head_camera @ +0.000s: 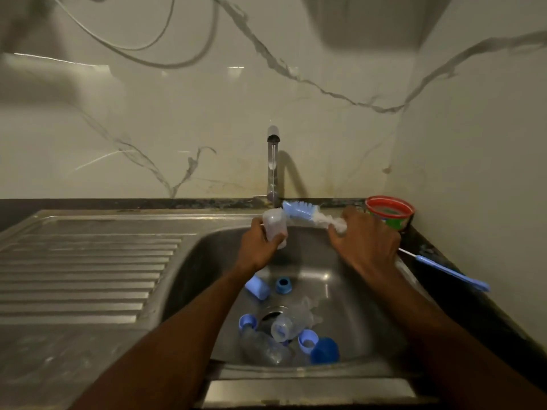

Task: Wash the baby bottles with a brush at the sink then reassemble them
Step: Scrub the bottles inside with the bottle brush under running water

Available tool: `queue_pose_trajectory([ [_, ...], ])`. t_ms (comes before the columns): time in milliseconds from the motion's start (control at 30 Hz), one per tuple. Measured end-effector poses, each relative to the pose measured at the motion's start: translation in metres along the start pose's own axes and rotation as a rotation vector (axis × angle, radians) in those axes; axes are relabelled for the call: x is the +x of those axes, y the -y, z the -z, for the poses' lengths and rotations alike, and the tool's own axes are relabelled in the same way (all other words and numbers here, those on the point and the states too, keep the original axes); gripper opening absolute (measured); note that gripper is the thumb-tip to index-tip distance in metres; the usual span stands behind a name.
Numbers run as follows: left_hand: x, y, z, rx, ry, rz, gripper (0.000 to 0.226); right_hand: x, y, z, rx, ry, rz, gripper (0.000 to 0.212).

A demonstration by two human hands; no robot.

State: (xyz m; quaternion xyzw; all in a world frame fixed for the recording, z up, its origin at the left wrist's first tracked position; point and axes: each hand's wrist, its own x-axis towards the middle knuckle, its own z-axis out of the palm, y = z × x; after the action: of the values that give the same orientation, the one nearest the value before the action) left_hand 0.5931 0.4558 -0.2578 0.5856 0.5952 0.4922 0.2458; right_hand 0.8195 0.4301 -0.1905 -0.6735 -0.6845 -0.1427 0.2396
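Here, left hand (257, 247) fingers grip bottle (276, 227); right hand (365, 241) fingers clutch brush (310, 216).

Home kitchen: steel sink (97, 261), marble backsplash (177, 113).

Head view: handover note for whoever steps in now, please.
Left hand: holds a clear bottle over the sink, near the tap.
Right hand: grips the bottle brush, bristle end beside the bottle's top, not inside.
In the basin: two more clear bottles, blue rings and caps, all apart.
Thin blue brush lies on the counter, right; red bowl behind.
Done: bottles taken apart. Left: scrub, rinse, reassemble.
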Motion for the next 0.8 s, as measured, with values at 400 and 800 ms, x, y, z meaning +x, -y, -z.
queue_pose_trajectory([
  [400,0.008,-0.016,0.014,-1.245,0.098,0.369,0.043,0.002,0.010,-0.021,0.006,-0.016,0.016,0.043],
  [800,0.001,0.001,0.003,-0.241,-0.047,0.004,0.058,0.008,0.007,-0.001,0.208,-0.052,0.007,0.044],
])
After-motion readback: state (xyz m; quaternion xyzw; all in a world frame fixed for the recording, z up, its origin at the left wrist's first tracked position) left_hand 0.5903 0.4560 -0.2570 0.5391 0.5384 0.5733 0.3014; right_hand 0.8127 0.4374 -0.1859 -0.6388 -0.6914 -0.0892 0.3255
